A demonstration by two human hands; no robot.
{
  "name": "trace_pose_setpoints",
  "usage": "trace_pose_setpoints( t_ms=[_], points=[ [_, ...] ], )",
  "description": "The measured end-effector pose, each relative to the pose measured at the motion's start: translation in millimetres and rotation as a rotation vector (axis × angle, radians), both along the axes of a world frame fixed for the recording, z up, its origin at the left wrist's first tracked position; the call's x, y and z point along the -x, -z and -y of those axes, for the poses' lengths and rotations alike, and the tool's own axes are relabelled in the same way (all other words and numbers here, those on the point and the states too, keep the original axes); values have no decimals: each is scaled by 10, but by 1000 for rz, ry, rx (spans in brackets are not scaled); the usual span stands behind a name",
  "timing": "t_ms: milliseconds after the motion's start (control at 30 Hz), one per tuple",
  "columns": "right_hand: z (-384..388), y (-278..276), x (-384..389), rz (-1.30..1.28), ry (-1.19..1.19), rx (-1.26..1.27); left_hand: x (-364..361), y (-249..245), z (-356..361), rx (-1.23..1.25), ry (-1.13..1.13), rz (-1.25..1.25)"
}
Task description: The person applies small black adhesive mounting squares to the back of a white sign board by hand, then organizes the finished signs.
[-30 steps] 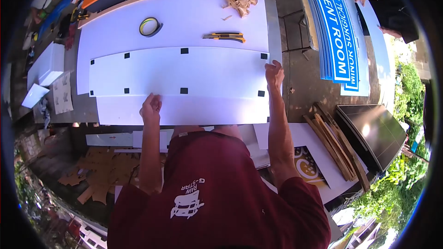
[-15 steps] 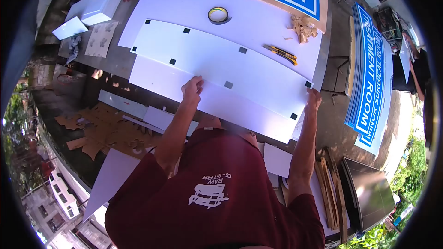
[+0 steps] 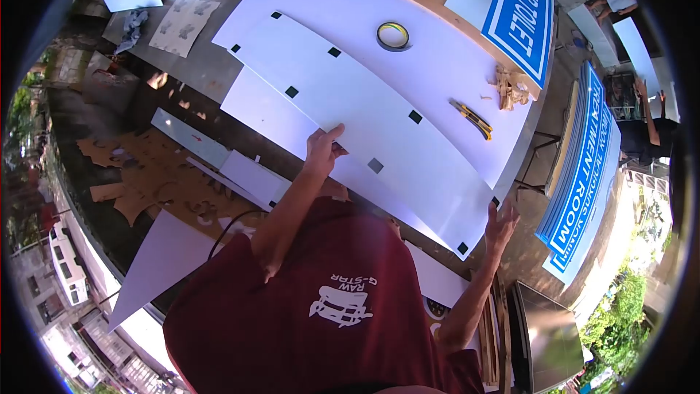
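A long white panel [image 3: 328, 91] with several small dark square pads lies slantwise across the worktable, over a larger white sheet. My left hand [image 3: 324, 149] is closed on the panel's near edge, around its middle. At the panel's right end, my right hand [image 3: 502, 225] grips the corner beside a dark pad, and this end juts out past the table's near side. Farther back on the white sheet lie a roll of tape [image 3: 394, 36] and a yellow and black utility knife [image 3: 470, 118]. Crumpled peeled strips [image 3: 510, 89] rest right of the knife.
A blue toilet sign [image 3: 521, 18] sits at the table's far right. Beyond the right edge stands a stack of blue treatment room signs [image 3: 580, 175]. Cut cardboard [image 3: 153, 182] covers the floor at left. Another person's arm [image 3: 647, 113] shows at far right.
The white panel has turned, its right end swinging toward me with my right hand. Both hands remain on it. My view has also shifted and turned.
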State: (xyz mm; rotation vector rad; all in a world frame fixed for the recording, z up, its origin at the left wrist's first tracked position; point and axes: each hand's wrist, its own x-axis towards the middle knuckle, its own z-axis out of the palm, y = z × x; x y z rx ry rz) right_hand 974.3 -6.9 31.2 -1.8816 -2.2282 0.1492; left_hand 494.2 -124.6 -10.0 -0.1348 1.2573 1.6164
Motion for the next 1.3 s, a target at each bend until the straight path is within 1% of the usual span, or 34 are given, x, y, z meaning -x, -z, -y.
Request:
trace_pose_setpoints(
  t_ms=[33, 67, 100, 133, 167, 200, 233, 300, 333, 367, 400, 433, 467, 533, 600, 633, 667, 700, 733, 767, 867, 900, 933, 1000, 1067, 1100, 1133, 1167, 1200, 1267, 1300],
  points=[
    [184, -448, 485, 132, 44, 0, 23, -55, -27, -9, 31, -43],
    [294, -590, 719, 98, -92, -79, 34, -114, -34, -13, 62, -82],
    [428, -917, 1109, -51, -152, 86, 32, -189, -46, -20, 95, -121],
    [534, -1012, 1385, -72, -303, 116, 40, -262, -97, -12, 103, -166],
    [660, -1152, 1722, -16, -422, 94, 10, -341, -127, 0, 116, -207],
    [762, -1142, 1986, -9, -500, 90, -22, -425, -155, 12, 129, -249],
    [819, -982, 2168, -19, -545, 154, -55, -527, -186, 21, 156, -270],
    [812, -876, 2545, 13, -547, 72, -123, -721, -248, 39, 194, -316],
    [773, -798, 2651, 26, -544, 12, -155, -759, -270, 41, 224, -302],
    [736, -740, 2664, 43, -507, 20, -206, -783, -273, 46, 251, -282],
    [660, -688, 2650, 59, -470, 22, -208, -830, -268, 46, 278, -265],
    [583, -688, 2640, 77, -429, 28, -192, -1055, -225, -13, 350, -184],
    [483, -734, 2613, 16, -431, -81, -193, -1033, -167, -41, 363, -202],
    [299, -911, 2547, -80, -408, -45, -126, -930, -60, -101, 383, -251],
    [105, -1024, 2401, -119, -387, 117, -62, -625, -74, 149, 403, -436],
    [55, -1090, 2339, -133, -409, 129, -26, -400, -114, 272, 417, -528],
    [13, -1175, 2293, -162, -380, 218, 2, -65, -124, 85, 356, -363],
    [-7, -1248, 2249, -206, -385, 217, 33, 323, -122, -99, 294, -196],
    [-22, -1304, 2182, -247, -391, 216, 42, 518, -101, -280, 227, -26],
    [-66, -1295, 2070, -238, -419, 179, 20, 440, -50, -420, 169, 43],
    [-93, -1509, 1819, -370, -372, 310, -108, 79, -33, -416, 243, 233],
    [-42, -1635, 1744, -412, -251, 438, -125, 27, -21, -473, 290, 191],
    [-21, -1698, 1629, -489, -244, 444, -131, -16, 22, -498, 324, 216],
    [63, -1805, 1284, -532, -142, 507, -139, -128, 54, -559, 427, 286],
    [201, -1846, 893, -632, -92, 544, -242, -390, 34, -562, 497, 303],
    [297, -1955, 791, -683, -10, 573, -309, -440, 28, -593, 548, 291],
    [379, -2003, 622, -741, 19, 548, -383, -561, -1, -623, 589, 273],
    [456, -2005, 428, -802, 37, 528, -482, -684, -34, -602, 616, 286],
    [539, -1987, 229, -864, 49, 515, -590, -800, -78, -639, 643, 319],
    [685, -1992, -182, -980, 140, 508, -801, -1096, -183, -627, 756, 261],
    [745, -2025, -331, -1022, 169, 488, -941, -1136, -269, -651, 804, 269]
  ],
)
